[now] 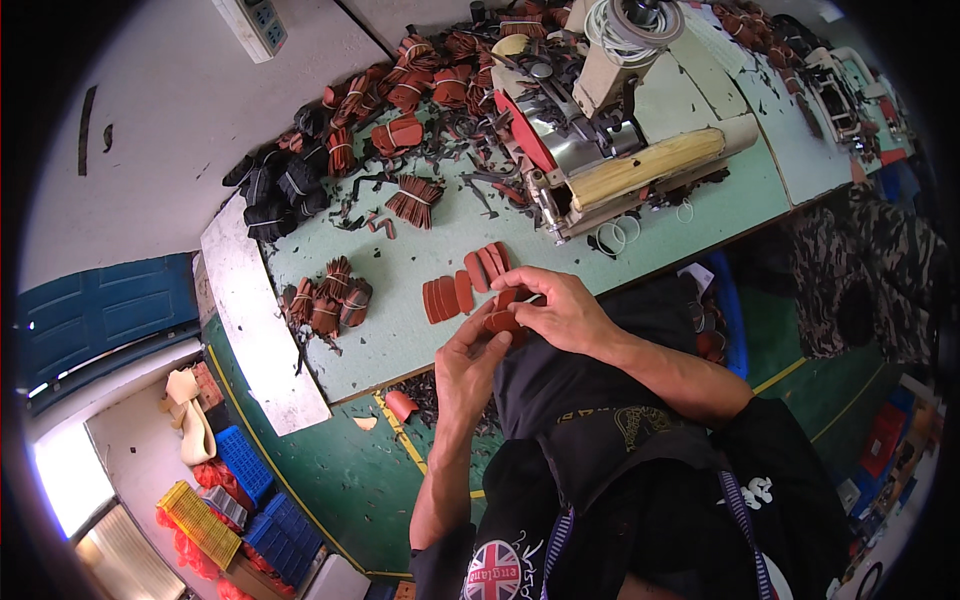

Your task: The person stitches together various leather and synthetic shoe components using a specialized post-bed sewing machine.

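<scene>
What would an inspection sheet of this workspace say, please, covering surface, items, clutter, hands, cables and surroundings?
Surface: pale green tabletop, littered with scraps.
Items: red-brown pieces in the hands; similar flat pieces lined up just beyond.
Clutter: red-brown tied bundle among dark offcuts; black bundles at far left.
Hands: left hand and right hand together, fingers closed around the pieces.
Cables: white coil atop the machine; cable or tubing, cannot tell.
Surroundings: blue door; yellow crate and blue crates, lower left.
</scene>
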A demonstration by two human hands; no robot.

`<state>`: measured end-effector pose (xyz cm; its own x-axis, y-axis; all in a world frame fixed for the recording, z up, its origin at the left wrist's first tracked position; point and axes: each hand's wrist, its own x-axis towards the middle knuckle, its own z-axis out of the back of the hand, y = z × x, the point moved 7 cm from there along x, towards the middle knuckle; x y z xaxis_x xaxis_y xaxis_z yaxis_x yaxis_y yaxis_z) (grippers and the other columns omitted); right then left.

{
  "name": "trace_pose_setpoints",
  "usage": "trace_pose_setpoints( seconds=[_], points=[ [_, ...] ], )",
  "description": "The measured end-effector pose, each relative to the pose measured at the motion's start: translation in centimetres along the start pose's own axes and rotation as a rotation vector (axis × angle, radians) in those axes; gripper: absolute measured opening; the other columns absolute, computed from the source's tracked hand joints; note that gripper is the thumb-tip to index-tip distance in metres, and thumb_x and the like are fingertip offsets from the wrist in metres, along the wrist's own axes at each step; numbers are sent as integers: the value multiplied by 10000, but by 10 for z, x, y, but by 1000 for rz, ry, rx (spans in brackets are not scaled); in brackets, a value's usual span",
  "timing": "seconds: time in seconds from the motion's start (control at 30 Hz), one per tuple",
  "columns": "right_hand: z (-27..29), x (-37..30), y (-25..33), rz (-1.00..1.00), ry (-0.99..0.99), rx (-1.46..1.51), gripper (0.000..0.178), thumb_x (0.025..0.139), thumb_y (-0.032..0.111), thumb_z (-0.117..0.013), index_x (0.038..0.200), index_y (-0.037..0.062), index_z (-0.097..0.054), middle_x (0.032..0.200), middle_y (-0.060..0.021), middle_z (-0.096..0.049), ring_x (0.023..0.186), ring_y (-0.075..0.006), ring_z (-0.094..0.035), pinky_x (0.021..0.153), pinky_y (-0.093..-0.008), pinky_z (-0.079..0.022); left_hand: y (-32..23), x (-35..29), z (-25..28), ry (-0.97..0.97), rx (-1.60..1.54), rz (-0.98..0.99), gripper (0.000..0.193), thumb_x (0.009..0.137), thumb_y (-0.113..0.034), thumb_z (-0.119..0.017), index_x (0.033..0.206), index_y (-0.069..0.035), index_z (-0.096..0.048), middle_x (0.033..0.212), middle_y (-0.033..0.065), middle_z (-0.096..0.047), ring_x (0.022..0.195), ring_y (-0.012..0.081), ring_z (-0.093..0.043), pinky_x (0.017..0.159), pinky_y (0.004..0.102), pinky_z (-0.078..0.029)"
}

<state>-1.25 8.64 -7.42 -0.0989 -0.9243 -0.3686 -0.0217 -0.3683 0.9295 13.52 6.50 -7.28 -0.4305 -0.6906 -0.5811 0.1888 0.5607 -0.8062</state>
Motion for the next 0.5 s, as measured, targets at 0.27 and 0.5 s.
trace_pose_setpoints(
  seconds=[0.27,0.5],
  points=[
    [-4,5,-1,8,-58,121,330,845,-54,-466,1139,-25,-614,1030,-104,-674,953,-131,-643,829,-271,-526,-7,-4,-5,-198,299,-285,279,841,-14,-662,1119,-26,-673,1250,137,-621,1087,242,-639,913,342,-524],
    [-4,6,-5,-5,-63,197,340,845,-85,-430,1125,-33,-614,996,-100,-666,920,-131,-641,814,-261,-527,-19,-9,-13,-248,639,-377,262,856,-7,-641,1114,35,-660,1263,156,-601,1025,213,-660,870,319,-537]
  ],
)
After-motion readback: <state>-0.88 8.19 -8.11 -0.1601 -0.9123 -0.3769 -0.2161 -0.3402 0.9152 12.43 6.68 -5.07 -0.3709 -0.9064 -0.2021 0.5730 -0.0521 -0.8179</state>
